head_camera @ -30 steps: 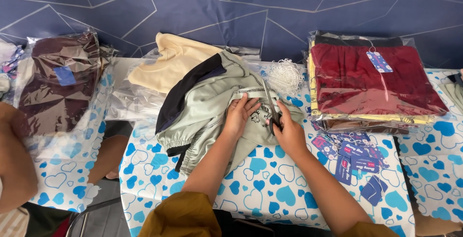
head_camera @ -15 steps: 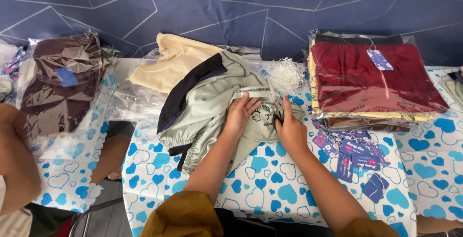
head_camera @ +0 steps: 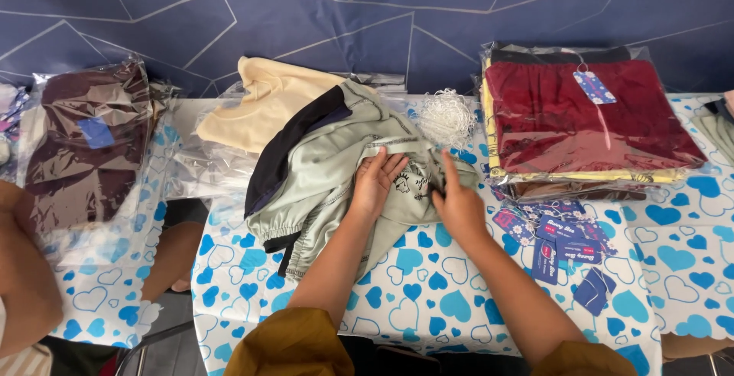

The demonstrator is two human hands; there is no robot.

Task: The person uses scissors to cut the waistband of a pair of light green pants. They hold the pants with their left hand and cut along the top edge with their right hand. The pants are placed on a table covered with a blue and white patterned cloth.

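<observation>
A pale green garment (head_camera: 325, 177) lies crumpled on the table with a dark navy garment (head_camera: 290, 143) tucked along its left side. My left hand (head_camera: 375, 185) rests flat on the green fabric beside a small dark print, fingers apart. My right hand (head_camera: 457, 206) pinches a fold of the same green garment at its right edge. Behind them lies a cream garment (head_camera: 264, 104).
The table wears a white cloth with blue hearts (head_camera: 428, 299). A bagged stack of red and yellow clothes (head_camera: 581, 120) stands at right, with blue paper tags (head_camera: 558, 242) in front and a bundle of white strings (head_camera: 447, 116) beside it. Bagged brown clothes (head_camera: 80, 146) lie at left. Another person's arm (head_camera: 27, 269) is at the left edge.
Both hands have shifted slightly toward me over the green garment; the right hand has moved from its upper edge down to a fold at the right side.
</observation>
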